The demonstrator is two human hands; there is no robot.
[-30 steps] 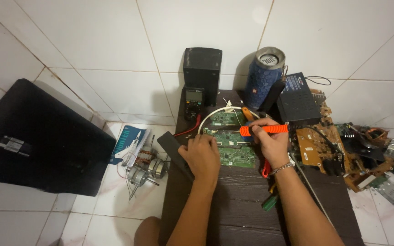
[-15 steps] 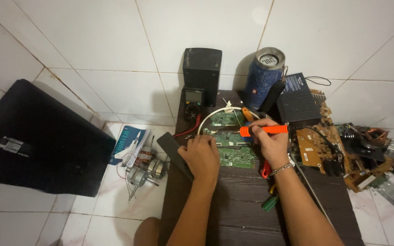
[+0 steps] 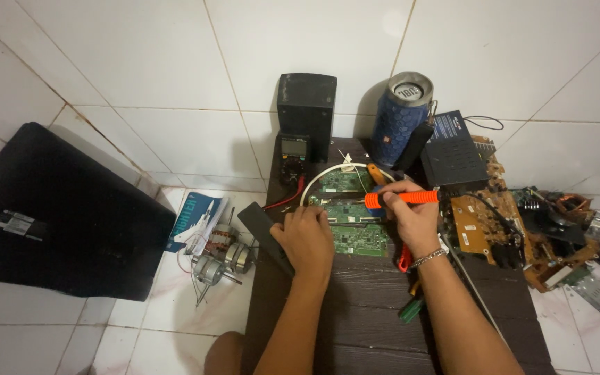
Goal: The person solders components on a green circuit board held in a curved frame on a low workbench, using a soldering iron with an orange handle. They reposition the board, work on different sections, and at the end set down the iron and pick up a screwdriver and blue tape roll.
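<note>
A green circuit board point(image 3: 355, 232) lies on a small dark wooden table point(image 3: 355, 312). My left hand point(image 3: 307, 236) presses down on the board's left edge with the fingers curled. My right hand point(image 3: 411, 215) grips an orange-handled soldering iron point(image 3: 401, 198), held level with its tip pointing left over the board. A second green board point(image 3: 342, 180) lies just behind, ringed by a white cable point(image 3: 312, 187).
A multimeter point(image 3: 293, 156) and a black box point(image 3: 307, 111) stand at the table's back, with a blue cylindrical speaker point(image 3: 397, 118) and a black device point(image 3: 456, 156) beside them. Brown boards and parts point(image 3: 515, 229) pile at the right. A black case point(image 3: 57, 215), a leaflet and small motors point(image 3: 220, 260) lie on the floor.
</note>
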